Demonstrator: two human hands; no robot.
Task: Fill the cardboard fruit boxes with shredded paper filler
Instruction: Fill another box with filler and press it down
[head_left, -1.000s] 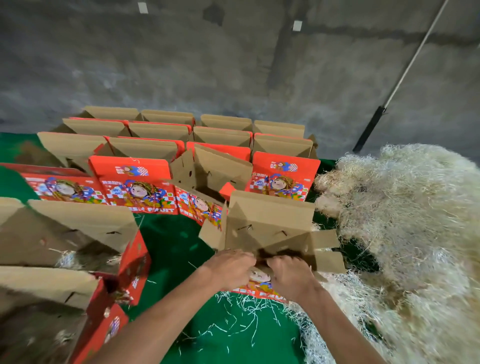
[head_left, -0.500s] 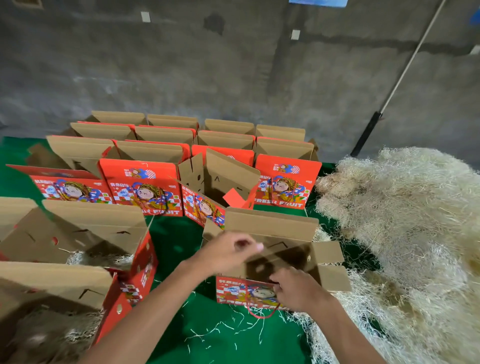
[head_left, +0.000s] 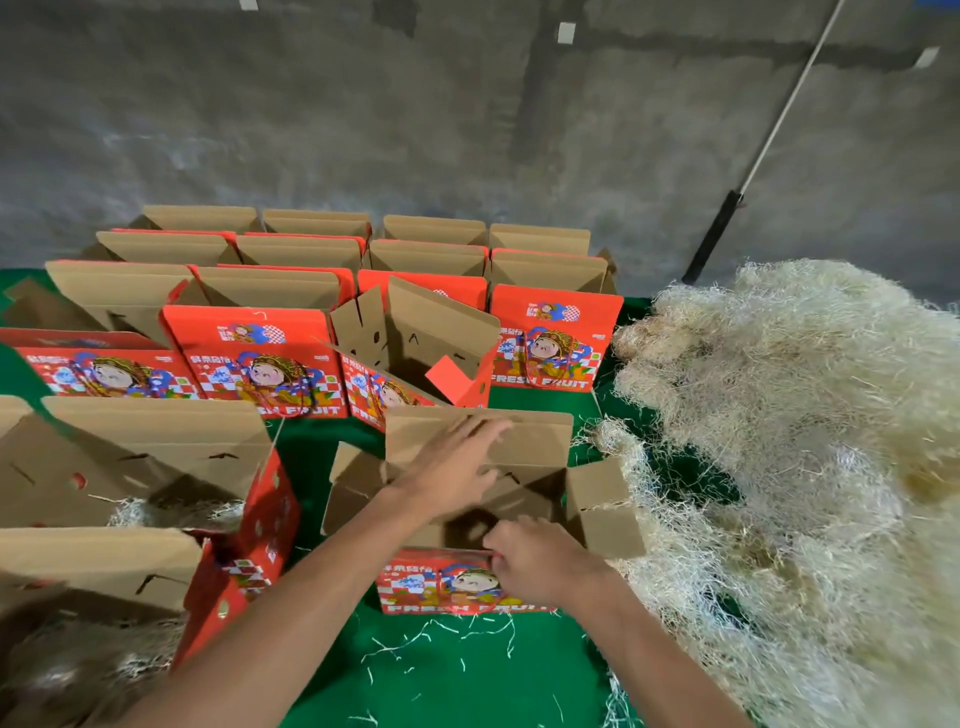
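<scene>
Left hand (head_left: 457, 470) now reaches farther over box (head_left: 597, 504) (flaps open).

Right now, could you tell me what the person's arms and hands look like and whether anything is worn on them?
Both forearms are bare as far as the frame shows; no sleeve reaches into view. The left hand and the right hand wear no gloves, and no watch, ring or band shows on either wrist. No marks or tape are visible.
</scene>
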